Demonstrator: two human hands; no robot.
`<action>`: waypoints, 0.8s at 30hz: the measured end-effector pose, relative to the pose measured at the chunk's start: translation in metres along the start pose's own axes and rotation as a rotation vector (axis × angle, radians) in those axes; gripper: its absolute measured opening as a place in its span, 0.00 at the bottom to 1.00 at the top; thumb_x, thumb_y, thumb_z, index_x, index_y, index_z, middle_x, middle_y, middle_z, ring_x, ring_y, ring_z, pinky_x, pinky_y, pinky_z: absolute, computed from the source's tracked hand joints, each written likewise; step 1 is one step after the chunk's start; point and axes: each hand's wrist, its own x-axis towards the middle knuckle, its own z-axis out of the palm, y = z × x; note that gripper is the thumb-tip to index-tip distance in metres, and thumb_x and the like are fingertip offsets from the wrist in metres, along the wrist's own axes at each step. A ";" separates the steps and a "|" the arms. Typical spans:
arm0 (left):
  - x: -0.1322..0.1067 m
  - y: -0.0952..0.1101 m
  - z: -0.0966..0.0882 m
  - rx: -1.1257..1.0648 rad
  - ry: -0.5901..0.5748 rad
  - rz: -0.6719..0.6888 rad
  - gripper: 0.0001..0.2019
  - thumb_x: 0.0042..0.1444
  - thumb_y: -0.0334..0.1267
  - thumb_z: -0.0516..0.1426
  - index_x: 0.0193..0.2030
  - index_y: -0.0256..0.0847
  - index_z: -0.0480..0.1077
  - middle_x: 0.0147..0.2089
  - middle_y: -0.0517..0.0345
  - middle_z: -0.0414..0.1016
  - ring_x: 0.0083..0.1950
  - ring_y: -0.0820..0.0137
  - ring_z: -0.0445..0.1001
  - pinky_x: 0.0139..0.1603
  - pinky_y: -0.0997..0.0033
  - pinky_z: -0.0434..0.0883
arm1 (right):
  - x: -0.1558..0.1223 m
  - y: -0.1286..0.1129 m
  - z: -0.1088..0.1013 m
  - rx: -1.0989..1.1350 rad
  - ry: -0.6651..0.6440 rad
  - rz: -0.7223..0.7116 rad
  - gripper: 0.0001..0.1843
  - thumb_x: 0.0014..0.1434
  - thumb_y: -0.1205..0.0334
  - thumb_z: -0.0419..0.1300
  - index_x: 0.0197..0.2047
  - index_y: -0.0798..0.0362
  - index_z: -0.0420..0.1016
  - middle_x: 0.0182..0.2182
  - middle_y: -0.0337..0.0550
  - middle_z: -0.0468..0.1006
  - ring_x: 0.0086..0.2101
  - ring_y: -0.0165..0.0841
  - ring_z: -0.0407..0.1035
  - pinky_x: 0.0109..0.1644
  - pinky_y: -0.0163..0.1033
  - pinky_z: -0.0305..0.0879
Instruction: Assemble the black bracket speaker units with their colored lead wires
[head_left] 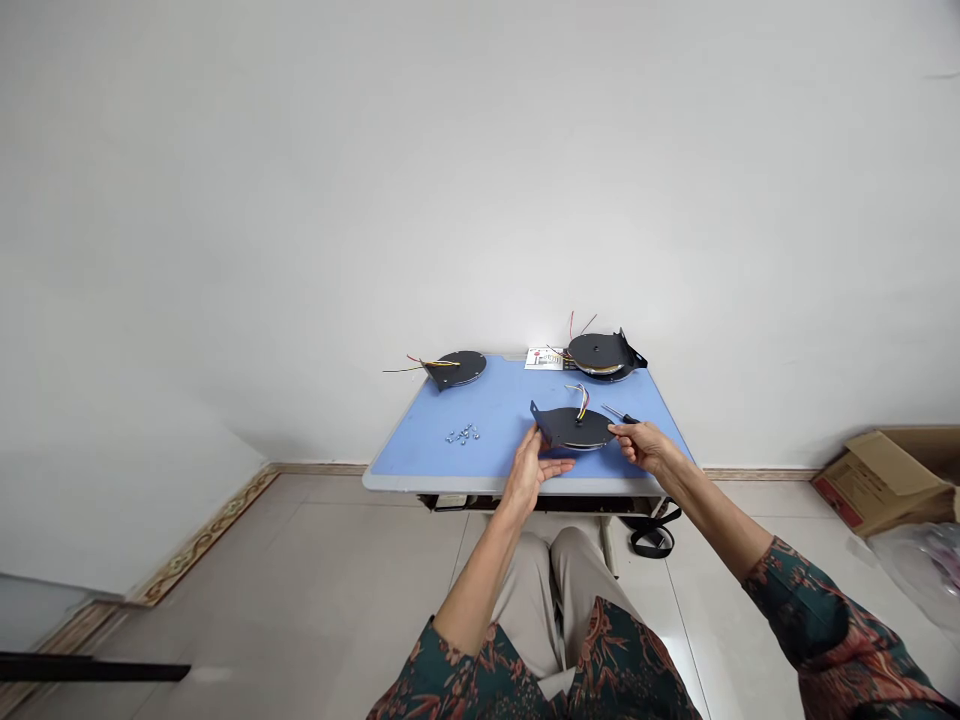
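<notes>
A black round disc assembly (576, 428) with coloured wires rising from its top sits near the front of the blue table (495, 410). My left hand (534, 466) cups its lower left edge, fingers curled under a black bracket. My right hand (643, 442) touches the disc's right edge and grips a small black-handled screwdriver (619, 414) that points up and left.
Another black disc (459, 367) with wires lies at the table's back left, and a stacked disc unit (600, 355) stands at the back right beside a white card (544, 358). Several small screws (463, 433) lie front left. A cardboard box (877, 480) sits on the floor at the right.
</notes>
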 end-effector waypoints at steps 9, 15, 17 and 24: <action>0.000 -0.002 0.018 -0.040 0.001 0.068 0.24 0.59 0.48 0.60 0.59 0.46 0.58 0.51 0.50 0.78 0.39 0.65 0.83 0.44 0.57 0.83 | 0.003 -0.002 0.000 0.125 0.024 0.094 0.19 0.63 0.70 0.60 0.24 0.51 0.58 0.11 0.25 0.54 0.11 0.19 0.47 0.12 0.24 0.43; 0.001 -0.009 0.023 -0.074 -0.013 0.109 0.25 0.53 0.38 0.58 0.58 0.45 0.59 0.46 0.55 0.79 0.41 0.67 0.82 0.47 0.58 0.82 | 0.000 0.001 0.003 0.168 0.031 0.110 0.17 0.63 0.69 0.59 0.25 0.51 0.59 0.11 0.26 0.54 0.11 0.19 0.47 0.12 0.24 0.42; 0.002 -0.013 0.024 -0.036 -0.018 0.122 0.24 0.50 0.35 0.58 0.56 0.43 0.61 0.47 0.53 0.78 0.42 0.68 0.81 0.48 0.58 0.81 | -0.003 0.002 0.006 0.185 0.015 0.111 0.16 0.63 0.68 0.57 0.25 0.51 0.60 0.11 0.26 0.55 0.11 0.19 0.47 0.13 0.25 0.42; 0.003 -0.015 0.023 -0.024 -0.025 0.087 0.22 0.48 0.32 0.56 0.52 0.43 0.64 0.45 0.55 0.76 0.43 0.69 0.80 0.49 0.58 0.81 | -0.012 -0.001 0.017 0.234 -0.005 0.105 0.12 0.64 0.68 0.55 0.27 0.53 0.63 0.13 0.31 0.64 0.11 0.20 0.51 0.13 0.24 0.45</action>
